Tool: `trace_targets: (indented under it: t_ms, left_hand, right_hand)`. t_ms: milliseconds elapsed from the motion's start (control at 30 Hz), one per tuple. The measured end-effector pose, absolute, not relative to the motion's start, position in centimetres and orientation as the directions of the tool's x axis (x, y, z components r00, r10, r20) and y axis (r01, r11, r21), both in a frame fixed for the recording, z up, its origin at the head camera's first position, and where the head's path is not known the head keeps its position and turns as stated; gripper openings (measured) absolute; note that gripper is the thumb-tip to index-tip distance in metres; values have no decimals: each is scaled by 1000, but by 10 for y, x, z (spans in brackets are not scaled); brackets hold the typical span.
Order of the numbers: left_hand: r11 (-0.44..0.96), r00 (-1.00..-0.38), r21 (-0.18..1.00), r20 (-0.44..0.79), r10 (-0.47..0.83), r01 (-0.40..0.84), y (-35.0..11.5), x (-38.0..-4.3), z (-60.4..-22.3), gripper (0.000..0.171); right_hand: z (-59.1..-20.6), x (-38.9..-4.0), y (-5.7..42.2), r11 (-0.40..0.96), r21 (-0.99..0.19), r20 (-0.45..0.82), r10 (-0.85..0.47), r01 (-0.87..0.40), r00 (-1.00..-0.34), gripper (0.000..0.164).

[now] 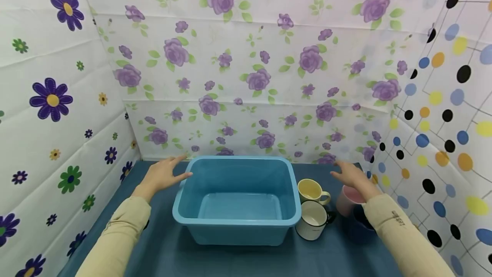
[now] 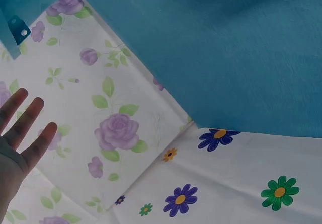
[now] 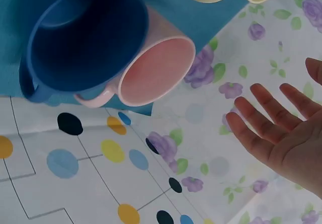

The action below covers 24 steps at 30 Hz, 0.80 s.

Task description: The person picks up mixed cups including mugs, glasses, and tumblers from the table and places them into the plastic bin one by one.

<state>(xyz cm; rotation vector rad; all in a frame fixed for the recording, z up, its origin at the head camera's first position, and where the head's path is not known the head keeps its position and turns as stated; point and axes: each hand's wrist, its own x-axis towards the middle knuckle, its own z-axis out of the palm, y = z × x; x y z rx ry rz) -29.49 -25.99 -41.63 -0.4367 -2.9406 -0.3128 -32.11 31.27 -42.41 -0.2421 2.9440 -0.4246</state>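
My left hand (image 1: pixel 163 173) hovers by the left rim of a light blue plastic basin (image 1: pixel 238 221), fingers spread and holding nothing. In the left wrist view its fingers (image 2: pixel 31 121) are straight. My right hand (image 1: pixel 350 174) hangs above the mugs at the right, also holding nothing; its fingers (image 3: pixel 266 116) are extended in the right wrist view. Beneath the right forearm are a pink mug (image 3: pixel 158 73) and a dark blue mug (image 3: pixel 90 38), partly hidden by the sleeve in the head view. A yellow mug (image 1: pixel 310 190) and a white enamel mug (image 1: pixel 311 220) with a black handle stand beside the basin.
The blue table (image 1: pixel 153 234) is enclosed by patterned sheets: purple roses on the back wall (image 1: pixel 238 76), daisies on the left wall (image 1: pixel 50 140), coloured dots on the right wall (image 1: pixel 434 97). The basin's inside shows a bare bottom.
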Motion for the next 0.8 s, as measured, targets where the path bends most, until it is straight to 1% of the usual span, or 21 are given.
trace_targets:
  t_ms: [267,533,800]
  left_hand:
    - [928,-935,195,224,274,318,-264,-283,-421,65]
    - [929,-938,205,229,261,309,-266,-271,-421,63]
    - [926,-942,230,229,247,298,-267,-259,-430,63]
  right_hand:
    - [-418,-313,310,945,-275,-145,-224,-178,-964,50]
    - [-415,-307,311,926,-293,-143,-287,-236,-947,48]
    - [-420,-298,313,913,-306,-129,-321,-270,-938,46]
